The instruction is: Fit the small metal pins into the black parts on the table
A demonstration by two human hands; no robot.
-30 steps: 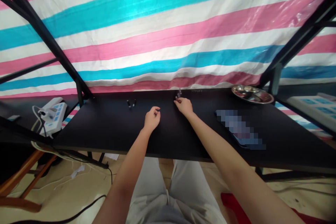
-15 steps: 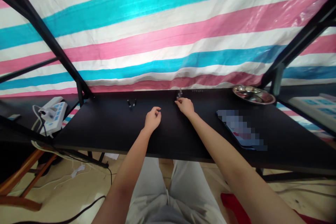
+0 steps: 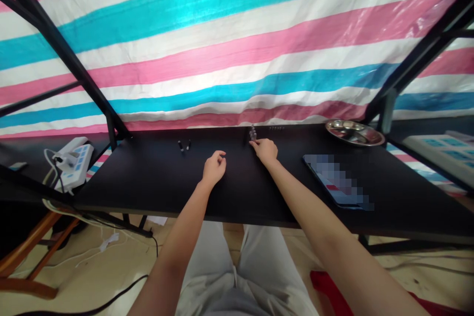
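Note:
My left hand (image 3: 214, 168) rests on the black table (image 3: 155, 177) with its fingers curled in a loose pinch; what lies in them is too small to make out. My right hand (image 3: 265, 150) reaches further back, fingers closed, its tips just below a small cluster of tiny clear pieces (image 3: 253, 132) near the table's far edge. Two small dark pieces (image 3: 184, 145) lie to the left of both hands.
A metal dish (image 3: 354, 133) sits at the back right. A flat tablet-like item (image 3: 337, 181) lies right of my right arm. A white power strip (image 3: 72, 158) with cables is at the left. Black frame bars rise on both sides before a striped tarp.
My right hand has shifted slightly to the right. My left hand has stayed where it was.

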